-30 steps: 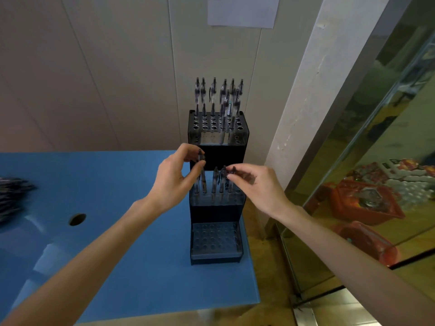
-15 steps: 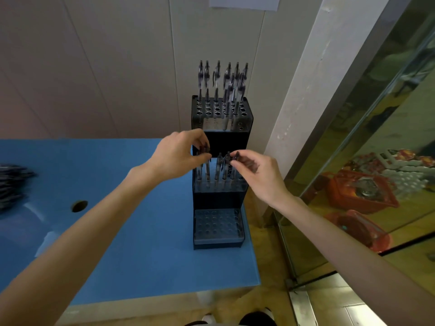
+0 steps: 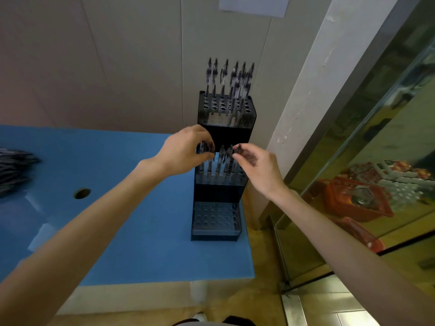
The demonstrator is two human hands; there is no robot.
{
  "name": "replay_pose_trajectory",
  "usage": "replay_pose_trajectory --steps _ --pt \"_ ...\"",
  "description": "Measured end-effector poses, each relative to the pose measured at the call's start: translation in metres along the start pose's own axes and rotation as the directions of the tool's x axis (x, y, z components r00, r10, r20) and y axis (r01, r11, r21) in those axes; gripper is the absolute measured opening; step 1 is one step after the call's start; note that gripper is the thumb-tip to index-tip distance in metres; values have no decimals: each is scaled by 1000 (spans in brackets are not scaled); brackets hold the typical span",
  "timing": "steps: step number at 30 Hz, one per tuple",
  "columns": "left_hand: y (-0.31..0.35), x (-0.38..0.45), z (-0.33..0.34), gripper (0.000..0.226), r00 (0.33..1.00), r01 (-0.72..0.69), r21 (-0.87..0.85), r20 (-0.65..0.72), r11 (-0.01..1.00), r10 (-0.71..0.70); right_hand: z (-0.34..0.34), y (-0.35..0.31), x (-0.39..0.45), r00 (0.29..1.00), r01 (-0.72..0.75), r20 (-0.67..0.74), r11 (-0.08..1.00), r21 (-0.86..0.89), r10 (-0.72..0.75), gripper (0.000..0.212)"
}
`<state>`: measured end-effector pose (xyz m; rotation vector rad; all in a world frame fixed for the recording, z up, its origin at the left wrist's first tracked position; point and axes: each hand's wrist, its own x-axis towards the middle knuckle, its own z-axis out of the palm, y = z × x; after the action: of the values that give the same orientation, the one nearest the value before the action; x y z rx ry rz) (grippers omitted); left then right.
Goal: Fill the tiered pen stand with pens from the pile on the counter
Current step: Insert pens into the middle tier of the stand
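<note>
Each hand pinches an upright pen: left hand (image 3: 186, 152) and right hand (image 3: 256, 164) over the stand's (image 3: 220, 184) middle tier (holes directly below the fingers).

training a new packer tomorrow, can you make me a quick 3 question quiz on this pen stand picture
1. True or false: the bottom tier of the pen stand already holds pens.
2. Which tier are both hands working at? A top B middle C bottom
3. Fill in: the pen pile lies at the counter's far ____ edge.

Key: 1 false, its holes look empty. 2 B, the left hand and right hand each pinch a pen there. 3 left.
</note>
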<state>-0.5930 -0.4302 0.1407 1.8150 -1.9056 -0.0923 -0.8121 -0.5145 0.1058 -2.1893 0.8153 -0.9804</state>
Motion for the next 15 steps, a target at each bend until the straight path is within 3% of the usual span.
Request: replay_pose_trajectory --steps 5,9,11,15 --pt "9 0 11 28 999 -1 124 -48 992 7 3 0 -1 1000 16 20 999 -43 -15 28" --pt "17 -11 22 72 998 27 142 -60 990 -19 -1 -7 -1 997 -28 73 995 -100 35 29" --pt "22 -18 27 82 999 22 199 -46 980 -13 -5 -8 -4 991 -36 122 980 -198 61 31" --pt "30 -31 24 93 999 15 282 24 959 -23 -13 -10 -23 967 -79 193 913 -400 168 59"
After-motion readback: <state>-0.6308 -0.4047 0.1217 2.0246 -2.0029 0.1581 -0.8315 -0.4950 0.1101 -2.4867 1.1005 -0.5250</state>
